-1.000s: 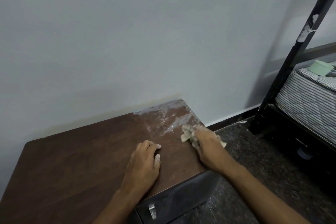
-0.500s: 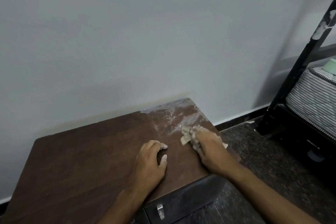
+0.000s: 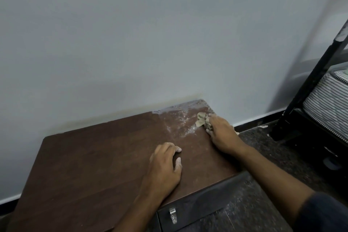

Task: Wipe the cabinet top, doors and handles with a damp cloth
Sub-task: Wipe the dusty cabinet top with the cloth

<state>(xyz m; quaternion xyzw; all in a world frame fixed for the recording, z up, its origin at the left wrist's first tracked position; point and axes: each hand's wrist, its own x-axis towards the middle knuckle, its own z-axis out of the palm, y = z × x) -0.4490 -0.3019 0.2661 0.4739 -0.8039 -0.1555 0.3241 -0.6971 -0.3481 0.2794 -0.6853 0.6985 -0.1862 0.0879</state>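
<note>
- Now a crumpled cloth (image 3: 202, 121) is gripped by the right hand (image 3: 222, 134) at the cabinet top's (image 3: 94, 165) far right corner
- Left hand (image 3: 163, 167) is rested loosely curled on the wood, holding nothing

cloth (image 3: 201, 121) half under right hand (image 3: 222, 133)

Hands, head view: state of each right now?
Left hand: open, resting on the cabinet top, holding nothing.
Right hand: closed on the cloth, pressing it to the top near the back right corner.
</note>
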